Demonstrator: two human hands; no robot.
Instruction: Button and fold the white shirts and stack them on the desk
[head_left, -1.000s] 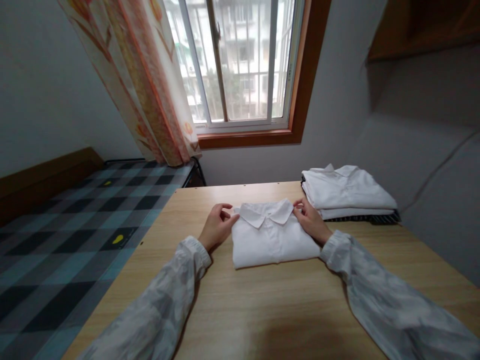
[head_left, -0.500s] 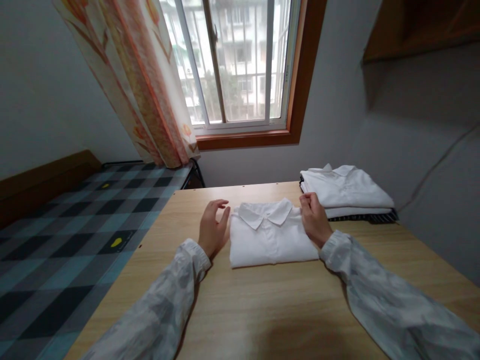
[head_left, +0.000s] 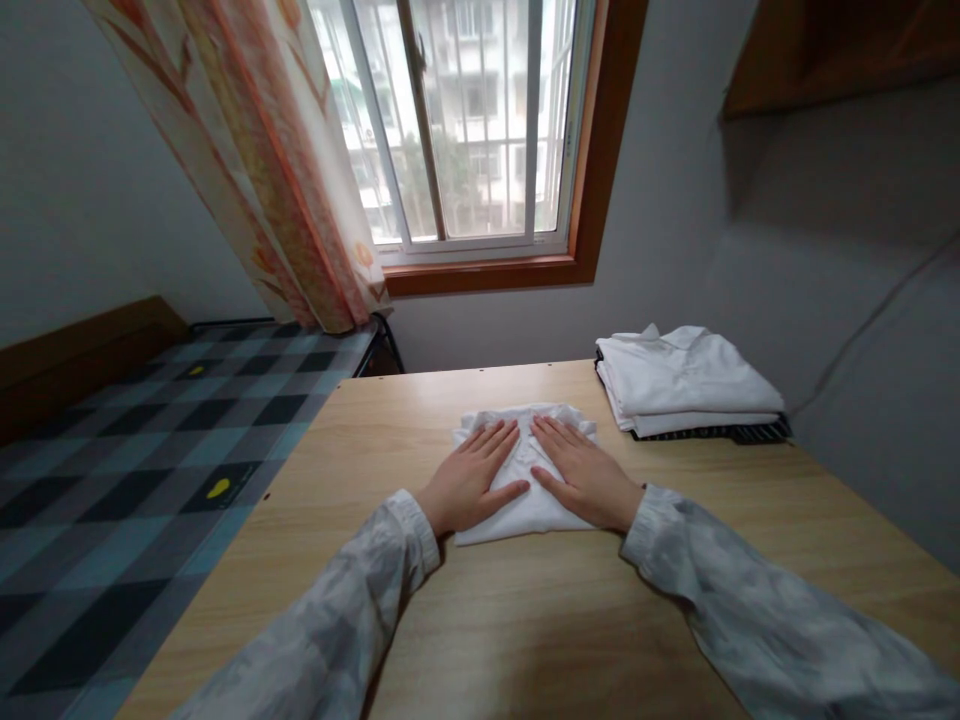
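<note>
A folded white collared shirt [head_left: 525, 508] lies on the wooden table in front of me. My left hand [head_left: 474, 478] rests flat on its left half, palm down, fingers stretched toward the collar. On the right half lies my right hand [head_left: 583, 472], also palm down and flat, its thumb close to the left one. Both hands cover much of the shirt, including most of the collar.
At the table's [head_left: 450, 620] back right stands a stack of folded white shirts [head_left: 690, 378] on a dark striped garment [head_left: 739, 432]. A checked bed [head_left: 150, 510] is on the left. Beyond are a curtain [head_left: 292, 200] and a barred window [head_left: 480, 130].
Both hands have moved inward from the shirt's sides and now lie flat on top of it. The right hand, closed before, has its fingers stretched out.
</note>
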